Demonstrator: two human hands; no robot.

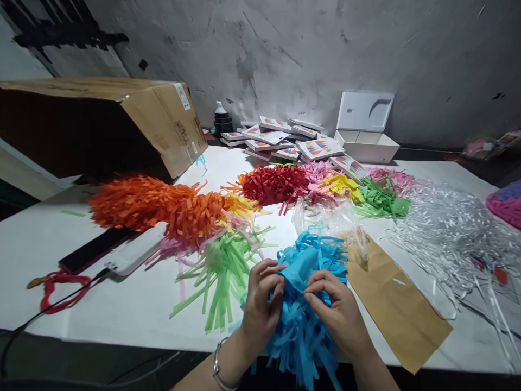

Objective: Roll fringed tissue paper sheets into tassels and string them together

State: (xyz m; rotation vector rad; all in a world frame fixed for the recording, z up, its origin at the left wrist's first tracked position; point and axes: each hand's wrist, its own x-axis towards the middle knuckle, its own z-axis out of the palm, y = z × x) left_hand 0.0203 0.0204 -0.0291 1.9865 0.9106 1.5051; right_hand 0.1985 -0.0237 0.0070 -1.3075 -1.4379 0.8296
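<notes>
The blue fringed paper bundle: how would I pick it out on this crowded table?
Start at the long white table and go to its near edge, between the loose light-green paper strips and the flat brown paper bag. There the blue fringed tissue-paper bundle sits pinched between the person's left hand and right hand. It is the only sky-blue one, and the only one being held.

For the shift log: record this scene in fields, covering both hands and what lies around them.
left hand: pinches blue fringed paper
right hand: pinches the same paper
left of hands: green fringed paper on white table
right of hands: brown paper bag, flat
behind: orange fringe pile; cardboard box
</notes>
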